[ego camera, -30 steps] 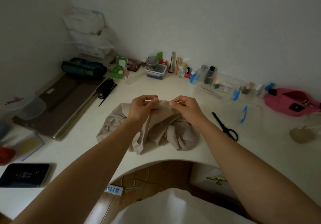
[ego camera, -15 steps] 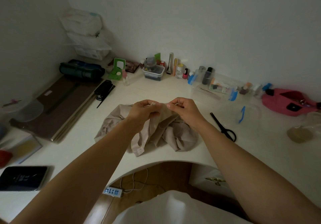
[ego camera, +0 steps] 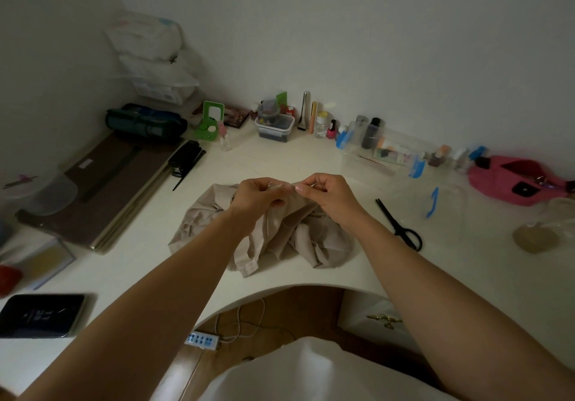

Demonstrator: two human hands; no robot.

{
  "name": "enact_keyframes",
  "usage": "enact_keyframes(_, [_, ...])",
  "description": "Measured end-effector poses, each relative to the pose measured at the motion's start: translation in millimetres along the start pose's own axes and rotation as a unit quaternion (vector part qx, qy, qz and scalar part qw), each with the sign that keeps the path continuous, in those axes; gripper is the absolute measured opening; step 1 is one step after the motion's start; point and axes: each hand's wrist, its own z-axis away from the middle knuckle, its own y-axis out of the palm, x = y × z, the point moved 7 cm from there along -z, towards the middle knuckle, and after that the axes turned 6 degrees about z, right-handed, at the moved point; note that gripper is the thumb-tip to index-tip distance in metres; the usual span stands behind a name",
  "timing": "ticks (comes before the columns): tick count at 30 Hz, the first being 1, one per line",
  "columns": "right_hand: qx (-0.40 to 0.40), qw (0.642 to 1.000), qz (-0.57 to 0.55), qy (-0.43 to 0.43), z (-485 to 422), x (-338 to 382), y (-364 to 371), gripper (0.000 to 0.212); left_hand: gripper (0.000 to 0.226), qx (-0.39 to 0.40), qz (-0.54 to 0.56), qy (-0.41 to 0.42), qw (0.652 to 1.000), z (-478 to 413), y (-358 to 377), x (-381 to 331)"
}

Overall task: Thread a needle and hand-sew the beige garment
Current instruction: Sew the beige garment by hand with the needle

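My left hand pinches the top edge of the beige garment and lifts it a little off the table. The rest of the cloth lies in a heap under my wrists. My right hand pinches the same edge, right next to my left fingers. I think the needle is in that pinch, but it is too small to see.

My fingers are very close, so I could poke one. The thread could slip out or tangle in the folds. I could also sew two layers together by mistake, because the cloth is all bunched up. The light is dim, and that makes it harder.

The scissors lie just to my right, ready for cutting. A clear bag and a pink pouch sit farther off. A phone lies far to my left. Nothing stands between my hands and the cloth.
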Motion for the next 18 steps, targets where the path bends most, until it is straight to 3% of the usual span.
enact_keyframes(4, [-0.006, 1.0, 0.008, 0.028, -1, 0, -2, 0.017, 0.004, -0.002, -0.005, 0.001, 1.0, 1, 1, 1])
enact_keyframes(8, [-0.003, 0.996, -0.08, 0.04, -3, -1, -5, 0.033, 0.004, -0.01, 0.017, 0.01, 1.0, 1, 0, -2])
enact_keyframes(18, [0.025, 0.999, 0.007, -0.023, 5, 17, -6, 0.014, 0.005, -0.023, 0.025, 0.012, 0.999, 0, -6, -1])
